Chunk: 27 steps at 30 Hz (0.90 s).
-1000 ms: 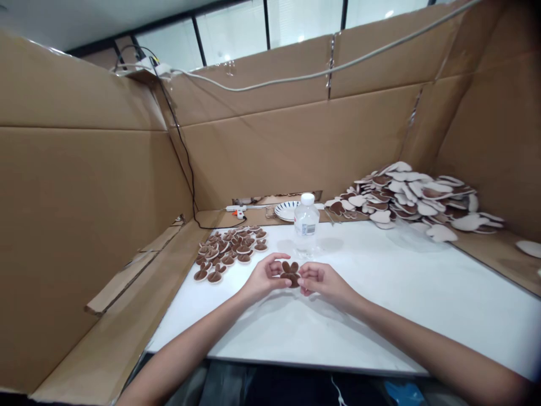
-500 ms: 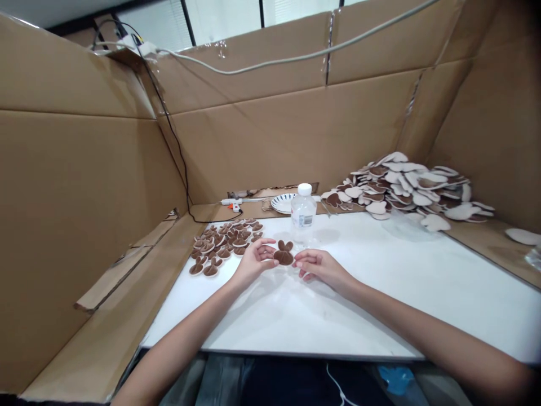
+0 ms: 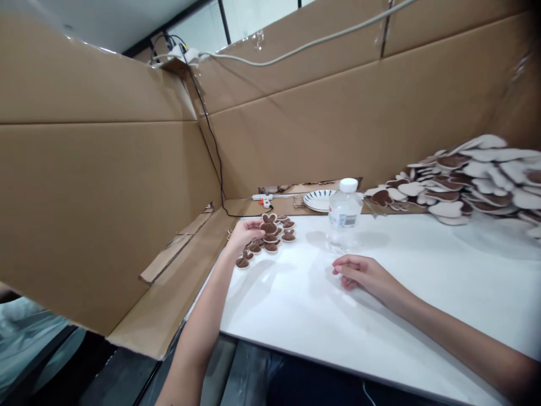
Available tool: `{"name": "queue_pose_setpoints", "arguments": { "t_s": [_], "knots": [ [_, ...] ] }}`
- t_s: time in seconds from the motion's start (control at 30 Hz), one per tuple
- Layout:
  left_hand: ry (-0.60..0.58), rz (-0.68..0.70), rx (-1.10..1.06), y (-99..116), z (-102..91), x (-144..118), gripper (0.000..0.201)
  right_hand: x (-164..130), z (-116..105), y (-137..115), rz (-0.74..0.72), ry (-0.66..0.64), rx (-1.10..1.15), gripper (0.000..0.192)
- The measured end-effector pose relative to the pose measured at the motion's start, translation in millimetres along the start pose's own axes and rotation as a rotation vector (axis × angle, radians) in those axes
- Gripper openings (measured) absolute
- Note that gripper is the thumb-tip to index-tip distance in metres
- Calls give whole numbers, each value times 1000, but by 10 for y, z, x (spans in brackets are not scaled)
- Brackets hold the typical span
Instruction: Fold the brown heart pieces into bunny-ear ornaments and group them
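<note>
Wears dark navy, almost black cloth at six o'clock, plain where visible, with a thin pale cord at five, too little in view to tell as drawstring or cable. Has a bare, slim left forearm at seven, a bare right forearm at four, and a bare, slender-fingered left grip and right grip.

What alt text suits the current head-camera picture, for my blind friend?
A person's left hand holds a brown, white-edged bunny-shaped piece at a cluster of similar pieces on a white tabletop. The right hand is in front of a clear bottle, and a heap of brown-and-white pieces lies at right.
</note>
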<state>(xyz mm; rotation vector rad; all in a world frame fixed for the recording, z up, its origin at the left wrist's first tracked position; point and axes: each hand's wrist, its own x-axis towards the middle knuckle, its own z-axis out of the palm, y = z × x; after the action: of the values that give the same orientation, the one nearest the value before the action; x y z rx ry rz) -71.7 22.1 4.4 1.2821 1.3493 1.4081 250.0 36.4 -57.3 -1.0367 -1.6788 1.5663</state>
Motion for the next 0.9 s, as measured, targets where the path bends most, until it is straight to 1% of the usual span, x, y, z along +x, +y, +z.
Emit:
{"name": "queue_pose_setpoints", "arguments": {
  "t_s": [0.1,0.23,0.33,0.43,0.57,0.77,0.9],
  "knots": [
    [109,-28,30,-33,-231,76,36,24,-9,24,5,4,-19,31],
    [242,-70,41,-151,-468,174,32,63,-27,56,6,13,-34,30],
    [289,-91,20,-213,-615,220,32,69,-33,57,5,22,-54,30],
    [321,-103,3,-225,-740,231,33,60,-34,51,1,10,-65,29],
    [342,-121,-5,-195,-846,210,31,66,-45,72,7,-6,-85,28],
    [334,-213,51,-148,-886,175,18,92,-71,120,4,-7,-95,29],
    [336,-299,103,-141,-933,162,28,89,-69,117,9,-5,-106,29]
  ]
}}
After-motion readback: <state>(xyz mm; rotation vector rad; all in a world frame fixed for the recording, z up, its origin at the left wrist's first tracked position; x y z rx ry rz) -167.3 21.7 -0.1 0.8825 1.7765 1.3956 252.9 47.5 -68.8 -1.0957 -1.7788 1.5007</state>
